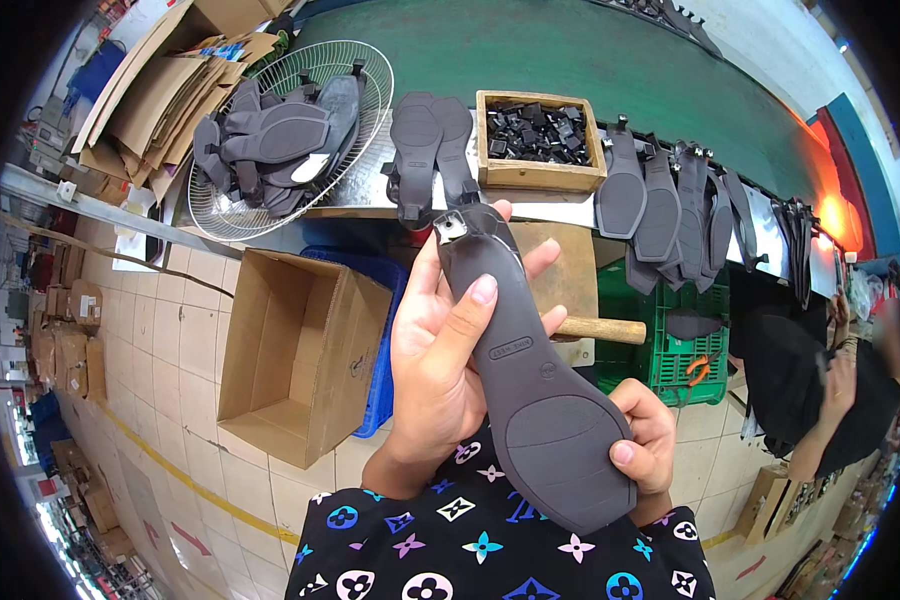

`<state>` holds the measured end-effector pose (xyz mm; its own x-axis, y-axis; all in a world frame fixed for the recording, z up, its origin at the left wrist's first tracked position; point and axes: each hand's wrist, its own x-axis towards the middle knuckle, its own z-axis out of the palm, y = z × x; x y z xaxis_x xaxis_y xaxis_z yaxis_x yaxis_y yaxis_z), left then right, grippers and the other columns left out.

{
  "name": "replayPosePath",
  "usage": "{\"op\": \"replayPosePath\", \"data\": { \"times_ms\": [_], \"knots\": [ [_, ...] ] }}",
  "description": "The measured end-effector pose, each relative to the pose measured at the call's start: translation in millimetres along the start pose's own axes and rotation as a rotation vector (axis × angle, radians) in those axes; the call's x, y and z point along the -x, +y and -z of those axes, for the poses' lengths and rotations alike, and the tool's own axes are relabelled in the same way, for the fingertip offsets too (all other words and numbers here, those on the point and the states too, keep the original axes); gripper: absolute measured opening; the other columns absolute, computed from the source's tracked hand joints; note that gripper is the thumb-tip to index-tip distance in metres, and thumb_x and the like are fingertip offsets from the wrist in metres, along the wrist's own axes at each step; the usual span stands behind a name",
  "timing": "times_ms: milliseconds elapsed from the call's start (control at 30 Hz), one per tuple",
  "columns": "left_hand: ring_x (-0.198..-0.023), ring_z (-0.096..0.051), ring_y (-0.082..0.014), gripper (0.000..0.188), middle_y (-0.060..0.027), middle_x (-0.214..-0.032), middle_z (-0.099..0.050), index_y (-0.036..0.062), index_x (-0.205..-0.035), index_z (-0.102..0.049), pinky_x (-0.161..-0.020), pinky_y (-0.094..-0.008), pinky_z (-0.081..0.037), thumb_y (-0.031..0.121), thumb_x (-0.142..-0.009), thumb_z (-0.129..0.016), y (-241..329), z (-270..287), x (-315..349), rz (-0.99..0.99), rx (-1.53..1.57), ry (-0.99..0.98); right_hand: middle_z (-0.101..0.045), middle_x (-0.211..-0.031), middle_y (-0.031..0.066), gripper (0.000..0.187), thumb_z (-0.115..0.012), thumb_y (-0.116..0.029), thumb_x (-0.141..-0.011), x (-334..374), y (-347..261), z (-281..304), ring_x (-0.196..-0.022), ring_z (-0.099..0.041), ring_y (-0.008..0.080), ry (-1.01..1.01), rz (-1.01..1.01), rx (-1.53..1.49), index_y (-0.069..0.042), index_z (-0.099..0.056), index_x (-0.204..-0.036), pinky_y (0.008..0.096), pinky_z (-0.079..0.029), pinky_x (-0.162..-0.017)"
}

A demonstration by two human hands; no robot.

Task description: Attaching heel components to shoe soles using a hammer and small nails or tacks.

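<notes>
Dark grey-brown, matte moulded material forms the shoe sole point(540, 370), which is held between both hands above the lap, its underside turned up and its broad toe end slanted down to the right. A curved, ridged pad is raised on the forefoot, and a small oval mark is pressed into the narrow waist. At the heel, a shiny squared tip point(451, 228) with a dark hole is seen. The heel end is grasped by the left hand point(432, 350), its thumb laid along the surface and its fingers wrapped behind; the toe edge is pinched by the right hand point(650, 437), fingers curled beneath. Beyond, small glossy black blocks point(538, 132) are heaped in a rough wooden box point(540, 177), flanked by more dark soles point(625, 190); others are piled in a round wire basket point(385, 85). A smooth wooden handle point(610, 330) is partly covered by the held piece, so its far end cannot be made out. Orange-handled pliers point(698, 370) are seen at a green plastic crate point(670, 375). A blue crate point(382, 395) is largely hidden by an open cardboard box point(345, 385). At right, a co-worker's dark clothing point(795, 385) is blurred and distorted near the rim.
</notes>
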<state>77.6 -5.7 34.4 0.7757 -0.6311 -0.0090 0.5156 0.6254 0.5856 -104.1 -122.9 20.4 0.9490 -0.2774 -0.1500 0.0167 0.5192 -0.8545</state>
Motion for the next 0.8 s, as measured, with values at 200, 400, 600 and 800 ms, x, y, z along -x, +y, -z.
{"op": "replayPosePath", "data": {
  "times_ms": [200, 400, 600, 800],
  "knots": [
    [-0.134, -0.043, -0.0372, 0.073, -0.0248, -0.149, -0.032, -0.0007, -0.151, -0.013, -0.096, -0.0473, -0.054, 0.001, -0.091, -0.055, -6, 1, 1, -0.041, -0.176, 0.047, -0.062, -0.092, 0.0105, 0.035, -0.067, -0.014, -0.082, 4, 5, 0, -0.08, -0.056, 0.0087, 0.035, -0.031, -0.235, 0.005, -0.048, -0.104, 0.0232, -0.045, -0.073],
    [-0.14, -0.035, -0.0351, 0.084, -0.0259, -0.151, -0.028, 0.0018, -0.154, -0.009, -0.105, -0.049, -0.045, 0.003, -0.087, -0.061, -3, 5, 3, -0.075, -0.362, 0.005, -0.06, -0.089, 0.009, 0.035, -0.067, -0.013, -0.082, 8, 6, 7, -0.076, -0.052, 0.0076, -0.026, 0.003, -0.209, 0.005, -0.046, -0.105, 0.0233, -0.042, -0.069],
    [-0.14, -0.036, -0.036, 0.084, -0.0262, -0.151, -0.03, 0.001, -0.153, -0.014, -0.102, -0.0481, -0.048, 0.005, -0.085, -0.062, -4, -1, 4, -0.078, -0.386, 0.009, -0.058, -0.083, 0.0043, 0.035, -0.069, -0.012, -0.085, 18, 1, 15, -0.064, -0.045, 0.0013, -0.103, 0.035, -0.006, 0.006, -0.047, -0.106, 0.0179, -0.034, -0.058],
    [-0.139, -0.037, -0.0356, 0.07, -0.0259, -0.151, -0.032, -0.0003, -0.146, -0.027, -0.103, -0.0473, -0.047, 0.007, -0.086, -0.062, -2, 0, 1, -0.072, -0.438, -0.018, -0.06, -0.083, 0.0056, 0.036, -0.069, -0.012, -0.087, 14, -1, 16, -0.064, -0.047, 0.0015, -0.147, 0.108, 0.01, 0.008, -0.048, -0.108, 0.0184, -0.035, -0.056]
  ]
}}
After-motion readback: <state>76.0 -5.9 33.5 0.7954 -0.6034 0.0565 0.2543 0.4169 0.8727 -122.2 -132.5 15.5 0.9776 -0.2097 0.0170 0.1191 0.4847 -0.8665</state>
